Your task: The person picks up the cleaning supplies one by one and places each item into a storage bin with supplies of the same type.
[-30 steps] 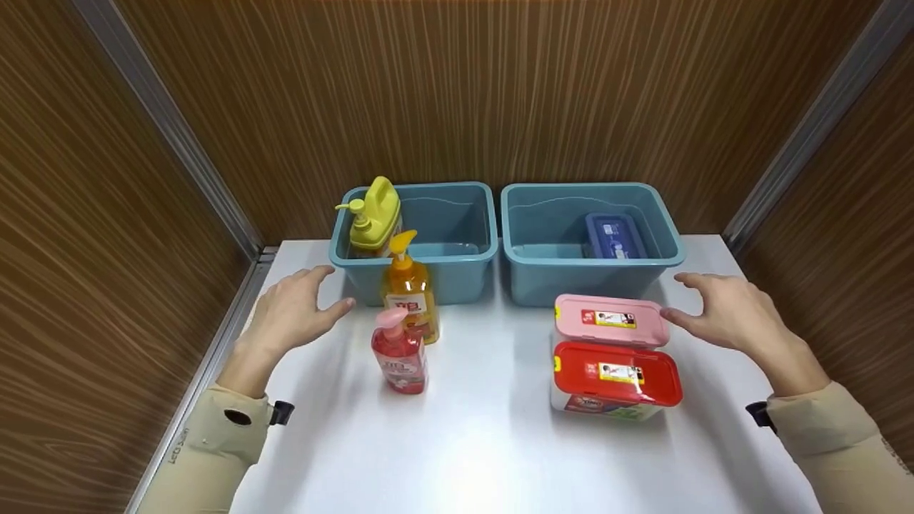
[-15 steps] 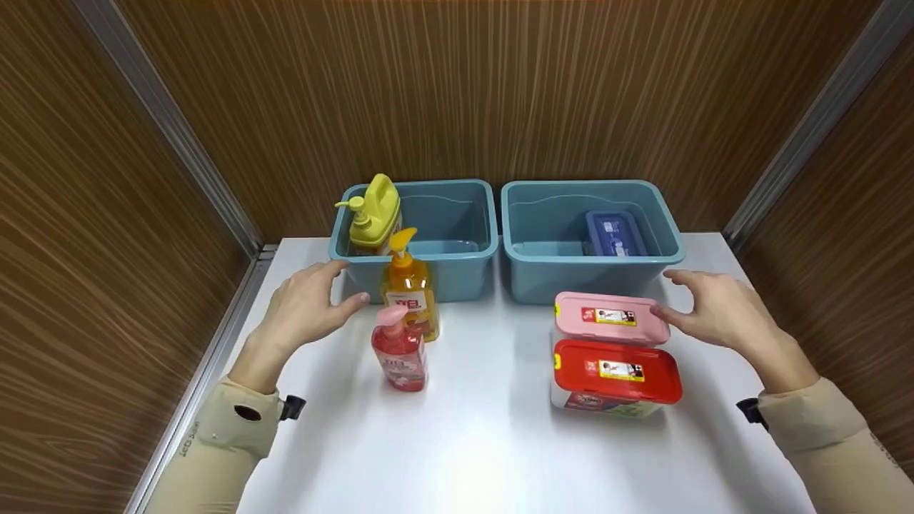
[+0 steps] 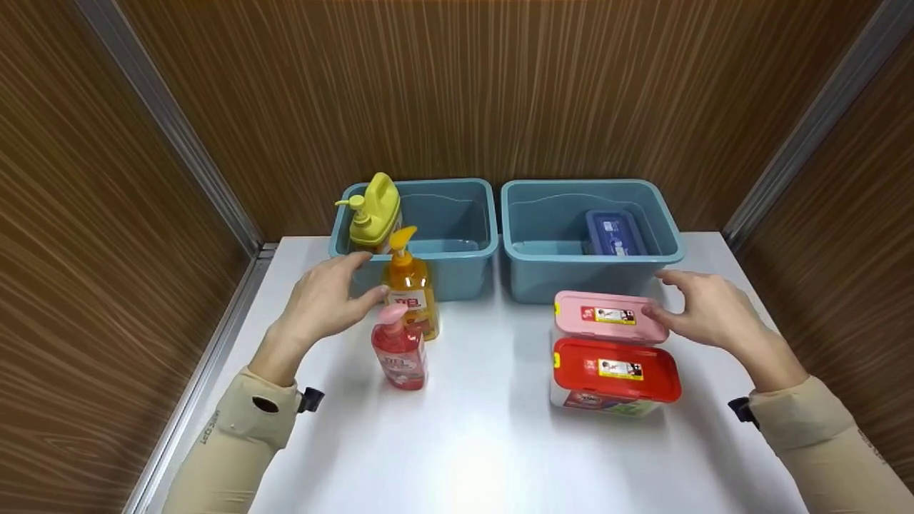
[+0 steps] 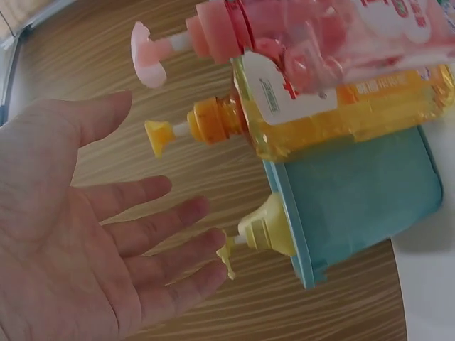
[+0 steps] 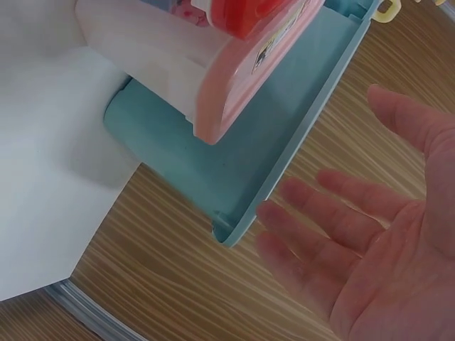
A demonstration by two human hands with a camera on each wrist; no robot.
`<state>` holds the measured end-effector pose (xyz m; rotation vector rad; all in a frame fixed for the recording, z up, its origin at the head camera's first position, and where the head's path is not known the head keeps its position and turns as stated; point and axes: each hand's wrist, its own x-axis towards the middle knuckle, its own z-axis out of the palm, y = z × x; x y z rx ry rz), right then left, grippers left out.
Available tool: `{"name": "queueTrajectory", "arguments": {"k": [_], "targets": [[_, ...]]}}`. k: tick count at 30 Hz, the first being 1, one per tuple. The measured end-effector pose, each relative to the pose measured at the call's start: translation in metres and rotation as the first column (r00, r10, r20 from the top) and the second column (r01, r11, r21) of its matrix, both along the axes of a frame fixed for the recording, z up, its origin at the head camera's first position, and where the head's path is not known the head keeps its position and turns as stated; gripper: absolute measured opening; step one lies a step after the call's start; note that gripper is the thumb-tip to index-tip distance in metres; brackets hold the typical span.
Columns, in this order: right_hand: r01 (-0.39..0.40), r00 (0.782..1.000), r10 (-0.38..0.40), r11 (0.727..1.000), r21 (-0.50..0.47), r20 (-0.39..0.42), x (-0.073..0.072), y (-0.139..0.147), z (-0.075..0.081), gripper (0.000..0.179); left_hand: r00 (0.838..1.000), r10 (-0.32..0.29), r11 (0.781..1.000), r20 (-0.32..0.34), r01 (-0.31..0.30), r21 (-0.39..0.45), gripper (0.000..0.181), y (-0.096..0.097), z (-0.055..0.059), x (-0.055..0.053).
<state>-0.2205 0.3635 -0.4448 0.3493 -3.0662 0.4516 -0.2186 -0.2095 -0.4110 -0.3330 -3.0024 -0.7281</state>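
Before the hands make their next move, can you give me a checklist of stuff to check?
1. Left hand free: ok, open and holding nothing.
2. Left hand clear of the orange bottle: ok, the left wrist view shows a gap.
3. Right hand gripping the pink-lidded box: not ok, it's open beside it.
4. Orange bottle and red bottle apart: cannot tell, they overlap in view.
5. Space in the left bin: ok, beside the yellow jug.
6. Space in the right bin: ok, beside the blue box.
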Motion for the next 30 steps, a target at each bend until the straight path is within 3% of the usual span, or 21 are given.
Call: {"name": "queueTrajectory", "arguments": {"k": [13, 24, 30], "targets": [[-0.007, 1.000, 0.007, 1.000, -0.024, 0.014, -0.006, -0.009, -0.003, 0.077, 0.996, -0.082, 0.996, -0.033, 0.084, 0.043, 0.072, 0.025, 0.001, -0.007], [-0.038, 0.998, 0.040, 0.998, -0.047, 0.041, -0.011, -0.018, -0.006, 0.076, 0.992, -0.125, 0.990, -0.009, 0.126, 0.056, 0.069, 0.053, 0.000, -0.016], [-0.057, 0.997, 0.061, 0.996, -0.063, 0.050, -0.012, -0.022, -0.010, 0.075, 0.991, -0.137, 0.989, -0.006, 0.137, 0.061, 0.074, 0.068, -0.001, -0.015]]}}
